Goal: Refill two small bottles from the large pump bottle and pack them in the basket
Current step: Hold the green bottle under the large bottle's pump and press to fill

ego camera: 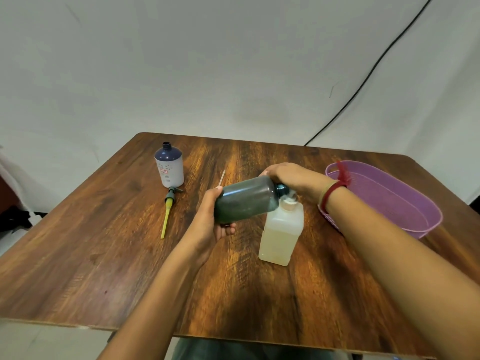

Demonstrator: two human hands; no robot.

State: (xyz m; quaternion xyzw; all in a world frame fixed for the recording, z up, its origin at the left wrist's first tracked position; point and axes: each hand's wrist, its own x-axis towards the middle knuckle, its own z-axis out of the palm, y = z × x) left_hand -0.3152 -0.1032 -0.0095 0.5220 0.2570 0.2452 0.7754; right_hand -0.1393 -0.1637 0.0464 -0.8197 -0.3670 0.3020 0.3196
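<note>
Worktop point(104, 255) of dark-grained wood carries the job. The left grip point(210, 216) is curled round the base of the dark large bottle point(246, 200), and the right grip point(293, 178) is clamped over its shoulder and neck. Between the two grips the bottle hangs tipped nearly level, with its mouth at the opening of the translucent small bottle point(281, 235). That one stands upright just below the right grip and holds pale yellowish liquid. The meeting of the mouths is blurred. Well out beyond the left grip stands a blue-and-white small bottle point(169, 166), uncapped. The pump head point(168, 209) with its yellow tube lies touching or just before its foot. The purple basket point(389, 196) sits beyond the right grip's wrist, on the outer side.
</note>
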